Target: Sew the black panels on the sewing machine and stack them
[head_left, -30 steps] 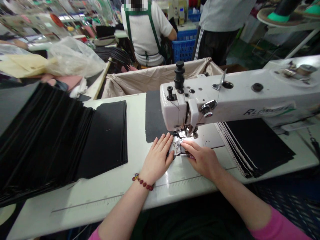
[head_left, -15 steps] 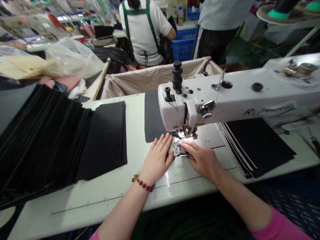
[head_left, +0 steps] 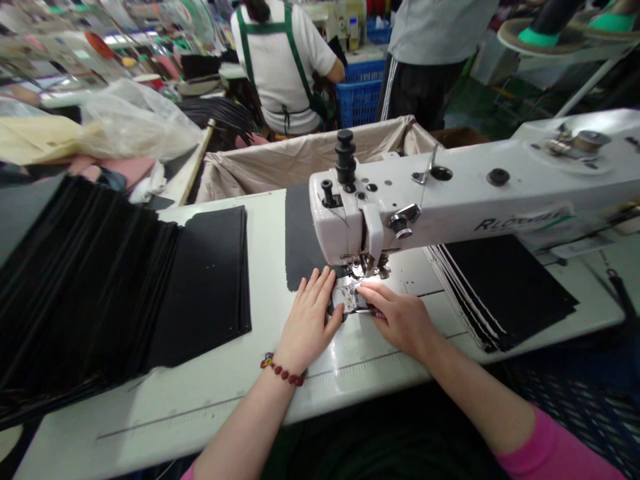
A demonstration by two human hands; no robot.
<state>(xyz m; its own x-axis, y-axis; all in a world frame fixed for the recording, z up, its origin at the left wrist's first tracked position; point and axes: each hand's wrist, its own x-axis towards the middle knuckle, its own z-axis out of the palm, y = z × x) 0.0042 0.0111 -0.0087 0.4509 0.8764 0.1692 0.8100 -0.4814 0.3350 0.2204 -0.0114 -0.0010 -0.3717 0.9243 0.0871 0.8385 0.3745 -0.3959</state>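
My left hand (head_left: pixel 311 313) lies flat with its fingers spread, the fingertips on the front edge of a dark grey panel (head_left: pixel 303 233). The panel runs back beneath the head of a white sewing machine (head_left: pixel 340 220). Close to the lit presser foot (head_left: pixel 363 267), my right hand (head_left: pixel 400 320) has its fingers together, the index fingertip by the metal plate (head_left: pixel 347 293). Something small and pinkish shows under its curled fingers; its kind is hidden. The panel's right part is out of sight behind the machine head.
Stacked black panels (head_left: pixel 210 280) fill the left of the table. More black panels with pale edges (head_left: pixel 505 287) lie to the right, beneath the machine arm. A fabric-lined bin (head_left: pixel 265 167) stands behind the table. Two people (head_left: pixel 285 67) are farther back, near a blue crate (head_left: pixel 360 93).
The whole view has shifted slightly. Relative to the machine, the panel's near edge is a little closer to me. Both hands keep nearly the same pose.
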